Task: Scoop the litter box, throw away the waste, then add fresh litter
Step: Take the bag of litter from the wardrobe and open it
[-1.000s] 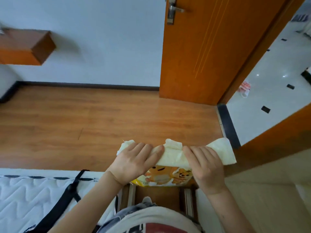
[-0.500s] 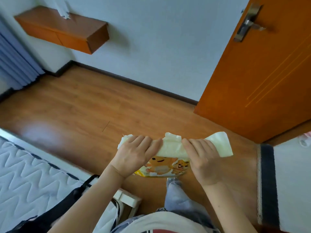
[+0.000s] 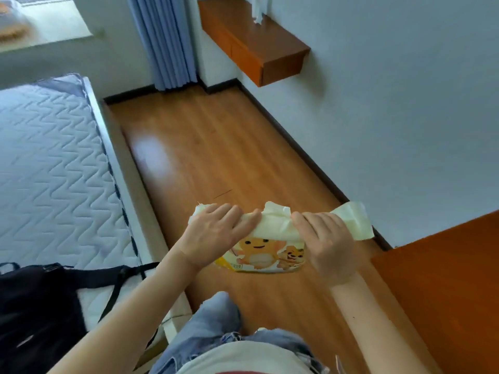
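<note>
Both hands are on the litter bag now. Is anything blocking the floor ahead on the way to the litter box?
Nothing visible blocks it. Left hand and right hand share a grip on the litter bag by its rolled top. The wooden floor ahead is bare between mattress and wall. No litter box is in view.

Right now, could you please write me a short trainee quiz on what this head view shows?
1. True or false: both hands grip the rolled top of the bag.
2. What lies left of the floor: A) mattress B) sink C) sofa?
3. Fill in: the shelf is fixed to the ____.

Key
1. True: the left hand and the right hand each curl their fingers over the roll.
2. A, the mattress.
3. Wall.
</note>
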The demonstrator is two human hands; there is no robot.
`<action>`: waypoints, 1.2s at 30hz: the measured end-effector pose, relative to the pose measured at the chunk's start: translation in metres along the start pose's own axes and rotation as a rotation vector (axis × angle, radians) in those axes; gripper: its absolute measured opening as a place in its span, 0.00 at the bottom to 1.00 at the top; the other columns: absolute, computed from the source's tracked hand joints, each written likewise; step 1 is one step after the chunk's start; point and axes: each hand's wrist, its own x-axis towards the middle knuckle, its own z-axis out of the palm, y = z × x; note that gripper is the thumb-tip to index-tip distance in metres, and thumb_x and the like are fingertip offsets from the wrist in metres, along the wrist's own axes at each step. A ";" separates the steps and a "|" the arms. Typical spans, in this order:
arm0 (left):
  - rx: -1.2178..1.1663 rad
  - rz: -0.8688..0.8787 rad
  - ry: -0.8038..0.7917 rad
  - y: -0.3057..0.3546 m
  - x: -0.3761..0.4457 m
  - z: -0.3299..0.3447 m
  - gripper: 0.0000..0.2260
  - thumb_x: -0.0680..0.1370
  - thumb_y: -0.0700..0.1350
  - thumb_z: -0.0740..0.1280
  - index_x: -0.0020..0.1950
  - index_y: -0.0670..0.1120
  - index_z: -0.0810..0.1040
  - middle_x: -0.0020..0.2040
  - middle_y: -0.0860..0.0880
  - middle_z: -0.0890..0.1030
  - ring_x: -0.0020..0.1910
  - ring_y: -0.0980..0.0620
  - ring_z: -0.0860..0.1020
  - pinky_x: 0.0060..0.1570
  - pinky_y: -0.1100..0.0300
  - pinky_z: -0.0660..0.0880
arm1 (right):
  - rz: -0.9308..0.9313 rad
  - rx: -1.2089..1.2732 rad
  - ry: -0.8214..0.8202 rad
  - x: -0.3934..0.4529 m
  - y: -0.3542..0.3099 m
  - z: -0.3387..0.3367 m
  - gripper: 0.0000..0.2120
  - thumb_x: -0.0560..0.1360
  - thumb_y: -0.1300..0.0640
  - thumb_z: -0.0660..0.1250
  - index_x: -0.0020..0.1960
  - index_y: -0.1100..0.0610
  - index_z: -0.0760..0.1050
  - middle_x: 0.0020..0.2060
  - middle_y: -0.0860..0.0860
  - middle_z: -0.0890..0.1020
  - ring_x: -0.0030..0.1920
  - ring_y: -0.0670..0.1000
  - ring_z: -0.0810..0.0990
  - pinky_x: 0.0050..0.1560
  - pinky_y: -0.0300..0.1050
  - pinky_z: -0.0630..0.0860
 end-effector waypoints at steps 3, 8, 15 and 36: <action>0.038 -0.062 -0.032 -0.031 0.015 0.015 0.22 0.71 0.38 0.71 0.62 0.45 0.70 0.37 0.50 0.77 0.32 0.52 0.75 0.31 0.60 0.72 | -0.063 0.084 -0.016 0.038 0.021 0.036 0.15 0.82 0.60 0.57 0.50 0.64 0.82 0.39 0.55 0.83 0.38 0.55 0.82 0.44 0.47 0.77; 0.082 -0.105 -0.017 -0.101 0.023 0.049 0.21 0.71 0.39 0.70 0.63 0.46 0.71 0.39 0.50 0.78 0.33 0.53 0.76 0.30 0.59 0.74 | -0.127 0.140 -0.029 0.101 0.037 0.105 0.13 0.79 0.55 0.64 0.52 0.63 0.81 0.41 0.55 0.83 0.41 0.55 0.82 0.45 0.46 0.77; 0.159 -0.190 -0.042 -0.221 0.036 0.086 0.24 0.69 0.43 0.74 0.63 0.46 0.72 0.39 0.50 0.78 0.33 0.53 0.75 0.31 0.60 0.72 | -0.190 0.159 0.016 0.212 0.038 0.192 0.14 0.70 0.54 0.72 0.49 0.64 0.82 0.39 0.56 0.84 0.39 0.55 0.83 0.44 0.46 0.79; 0.324 -0.517 -0.154 -0.597 0.051 0.186 0.15 0.74 0.38 0.67 0.60 0.48 0.75 0.38 0.52 0.78 0.32 0.53 0.75 0.31 0.61 0.71 | -0.471 0.413 0.019 0.570 0.012 0.509 0.20 0.59 0.56 0.83 0.46 0.64 0.83 0.37 0.56 0.84 0.36 0.55 0.84 0.42 0.48 0.80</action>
